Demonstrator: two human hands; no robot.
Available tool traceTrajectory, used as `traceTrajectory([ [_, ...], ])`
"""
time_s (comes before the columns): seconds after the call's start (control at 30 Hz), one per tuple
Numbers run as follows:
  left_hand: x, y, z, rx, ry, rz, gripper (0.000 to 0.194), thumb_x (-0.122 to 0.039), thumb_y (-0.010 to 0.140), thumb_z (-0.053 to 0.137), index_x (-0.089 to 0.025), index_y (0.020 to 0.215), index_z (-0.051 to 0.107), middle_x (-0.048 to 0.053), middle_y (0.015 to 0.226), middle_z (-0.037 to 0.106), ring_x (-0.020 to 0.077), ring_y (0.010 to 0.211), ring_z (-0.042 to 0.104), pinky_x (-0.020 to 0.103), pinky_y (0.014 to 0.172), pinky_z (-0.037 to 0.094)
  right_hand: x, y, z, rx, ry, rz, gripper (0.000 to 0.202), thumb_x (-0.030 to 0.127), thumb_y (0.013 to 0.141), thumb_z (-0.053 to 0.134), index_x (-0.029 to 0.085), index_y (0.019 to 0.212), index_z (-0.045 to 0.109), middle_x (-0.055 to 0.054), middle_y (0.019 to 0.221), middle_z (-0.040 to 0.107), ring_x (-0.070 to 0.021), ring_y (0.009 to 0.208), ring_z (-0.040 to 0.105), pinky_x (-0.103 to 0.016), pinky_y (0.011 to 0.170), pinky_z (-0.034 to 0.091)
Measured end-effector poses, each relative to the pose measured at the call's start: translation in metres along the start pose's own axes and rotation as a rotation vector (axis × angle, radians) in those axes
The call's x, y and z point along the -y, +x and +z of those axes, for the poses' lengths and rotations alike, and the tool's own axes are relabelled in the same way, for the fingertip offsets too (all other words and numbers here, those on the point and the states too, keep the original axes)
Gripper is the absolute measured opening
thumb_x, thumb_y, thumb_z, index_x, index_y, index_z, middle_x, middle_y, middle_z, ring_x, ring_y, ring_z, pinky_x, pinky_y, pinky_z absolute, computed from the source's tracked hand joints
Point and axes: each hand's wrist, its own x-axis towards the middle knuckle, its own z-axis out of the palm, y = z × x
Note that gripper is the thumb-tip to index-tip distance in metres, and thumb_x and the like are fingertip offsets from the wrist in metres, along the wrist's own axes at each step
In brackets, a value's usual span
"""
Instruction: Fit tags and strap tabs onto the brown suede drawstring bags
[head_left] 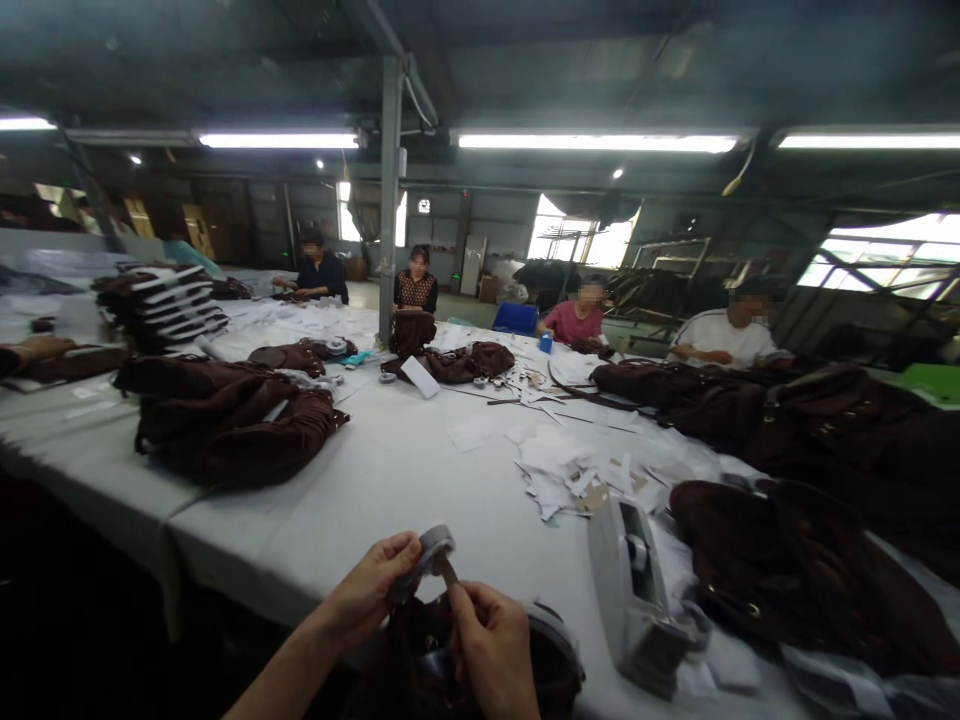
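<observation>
At the table's near edge, my left hand [373,582] grips a roll of greyish tape [436,543] between thumb and fingers. My right hand [491,640] is closed close beside it, pinching a narrow brownish strip [448,572] that reaches up to the roll. Whether this strip is the tape's own end I cannot tell. Below both hands sits a dark brown bag [416,645], partly hidden by them. To the right of my right hand stands a grey tape dispenser [626,590].
Brown bags lie in a heap [232,420] at left and in a larger pile [817,560] at right. Paper scraps [559,465] litter the white table [375,490]. Behind a stack of brown pieces [161,305] and a grey post [390,200], several people sit across the table.
</observation>
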Motion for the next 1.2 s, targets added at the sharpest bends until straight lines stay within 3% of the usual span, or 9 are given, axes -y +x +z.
traceTrajectory([
  [0.2,0.006,-0.005,0.005,-0.063,0.118,0.072,0.035,-0.047,0.075,0.067,-0.015,0.088,0.066,0.001,0.071,0.06,0.0078,0.057,0.039,0.02,0.052,0.028,-0.011,-0.005,0.007,-0.069,0.107,-0.028,0.047,0.063,0.074,0.055,0.016,0.069,0.064,0.005,0.041,0.046,-0.0081,0.028,0.037,-0.02,0.027,0.027],
  [0.4,0.013,-0.009,0.006,-0.009,0.233,0.118,0.033,-0.046,0.081,0.06,-0.014,0.083,0.062,-0.002,0.066,0.052,0.0089,0.058,0.038,0.02,0.053,0.029,-0.023,-0.005,0.016,-0.084,0.203,0.006,0.049,0.061,0.073,0.058,0.015,0.086,0.067,0.006,0.042,0.046,-0.0075,0.029,0.036,-0.019,0.029,0.026],
  [0.57,0.013,-0.012,0.006,0.004,0.437,0.149,0.033,-0.048,0.082,0.057,-0.015,0.08,0.059,-0.002,0.066,0.048,0.0095,0.058,0.038,0.021,0.053,0.031,-0.021,0.0,0.028,-0.082,0.309,0.082,0.056,0.066,0.073,0.053,0.015,0.089,0.069,0.005,0.042,0.045,-0.0076,0.029,0.035,-0.02,0.03,0.025],
  [0.7,0.011,-0.015,0.004,-0.061,0.509,0.191,0.035,-0.049,0.084,0.054,-0.015,0.077,0.056,-0.004,0.062,0.043,0.0093,0.056,0.035,0.021,0.05,0.03,-0.026,-0.003,0.026,-0.148,0.125,-0.094,0.047,0.058,0.078,0.052,0.017,0.089,0.073,0.002,0.045,0.05,-0.0099,0.037,0.042,-0.021,0.037,0.033],
  [0.83,0.009,-0.02,0.006,0.042,0.583,0.224,0.033,-0.047,0.085,0.053,-0.014,0.084,0.058,-0.001,0.069,0.051,0.0117,0.063,0.043,0.022,0.058,0.035,-0.031,-0.007,0.019,-0.219,0.005,-0.24,0.039,0.049,0.081,0.052,0.017,0.09,0.073,-0.001,0.057,0.058,-0.0115,0.05,0.049,-0.021,0.048,0.04],
  [0.9,0.008,-0.021,0.007,0.089,0.653,0.254,0.032,-0.045,0.086,0.051,-0.014,0.083,0.059,0.0,0.071,0.053,0.0127,0.065,0.046,0.022,0.061,0.037,-0.028,-0.007,0.015,-0.146,0.094,-0.182,0.04,0.051,0.08,0.053,0.016,0.083,0.072,0.001,0.052,0.053,-0.0093,0.044,0.045,-0.02,0.043,0.036],
  [1.0,0.007,-0.022,0.008,0.097,0.729,0.277,0.033,-0.045,0.087,0.049,-0.014,0.079,0.059,0.0,0.068,0.054,0.0127,0.063,0.046,0.022,0.059,0.036,-0.02,-0.007,0.01,0.081,0.384,-0.012,0.041,0.055,0.077,0.058,0.014,0.077,0.066,0.004,0.048,0.049,-0.0051,0.036,0.036,-0.018,0.036,0.026],
  [1.2,0.002,-0.025,0.01,0.145,0.742,0.269,0.034,-0.043,0.088,0.048,-0.013,0.086,0.063,0.003,0.075,0.061,0.0158,0.071,0.052,0.024,0.065,0.04,-0.021,-0.012,0.004,0.38,0.85,0.166,0.048,0.056,0.072,0.066,0.016,0.097,0.059,0.005,0.055,0.055,-0.0023,0.032,0.036,-0.015,0.034,0.026],
])
